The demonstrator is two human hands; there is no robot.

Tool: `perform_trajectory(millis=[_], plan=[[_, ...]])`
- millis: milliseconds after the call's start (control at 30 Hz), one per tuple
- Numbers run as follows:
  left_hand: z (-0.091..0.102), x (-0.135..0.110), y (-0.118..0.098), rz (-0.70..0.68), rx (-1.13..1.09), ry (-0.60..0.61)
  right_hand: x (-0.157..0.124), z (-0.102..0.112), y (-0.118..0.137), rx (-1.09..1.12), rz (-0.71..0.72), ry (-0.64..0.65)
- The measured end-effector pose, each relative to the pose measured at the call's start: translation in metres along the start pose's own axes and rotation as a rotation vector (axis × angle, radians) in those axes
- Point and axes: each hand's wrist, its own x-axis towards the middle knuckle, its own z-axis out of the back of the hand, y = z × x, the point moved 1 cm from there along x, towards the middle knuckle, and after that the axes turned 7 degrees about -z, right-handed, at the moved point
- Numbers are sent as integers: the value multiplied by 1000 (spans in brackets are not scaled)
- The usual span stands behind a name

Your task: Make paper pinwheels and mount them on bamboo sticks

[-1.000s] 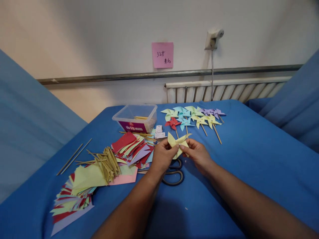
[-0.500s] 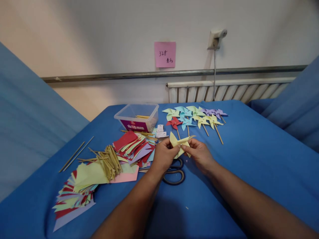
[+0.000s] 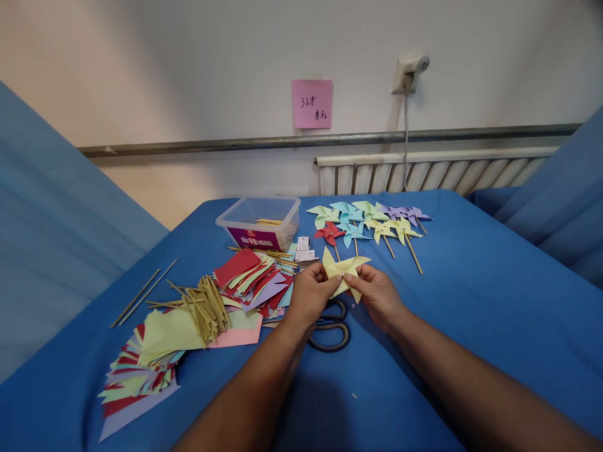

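Between my two hands is a yellow paper pinwheel (image 3: 347, 266) with its blades folded toward a small pin at the centre. My left hand (image 3: 308, 292) grips its left side, thumb near the middle. The right side is pinched by my right hand (image 3: 377, 292), whose thumb presses beside the pin. Whether a stick is behind the paper I cannot tell. Black-handled scissors (image 3: 335, 346) lie on the blue cloth below my hands, their blades partly covered by my left forearm.
Finished pinwheels on sticks, among them a red one (image 3: 330, 233), lie at the back right. Left of my hands are coloured paper sheets (image 3: 242, 267), a pile of thin sticks (image 3: 210, 307) and a fanned paper stack (image 3: 141, 380). Behind them stands a clear plastic box (image 3: 257, 216).
The pinwheel's upper blade has opened out, and its face now shows flatter toward me. Both hands keep their hold, almost in the same place.
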Motion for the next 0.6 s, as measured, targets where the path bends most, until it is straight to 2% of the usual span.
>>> perform_trajectory(millis=[233, 433, 533, 600], plan=[[3, 3, 4, -16, 61, -11, 2, 1, 0, -34, 13, -49], [-1, 2, 3, -54, 38, -55, 4, 1, 1, 128, -12, -94], [0, 2, 1, -149, 134, -101, 8, 6, 2, 193, 14, -163], [1, -1, -1, -285, 290, -154, 11, 8, 1, 172, 54, -198]])
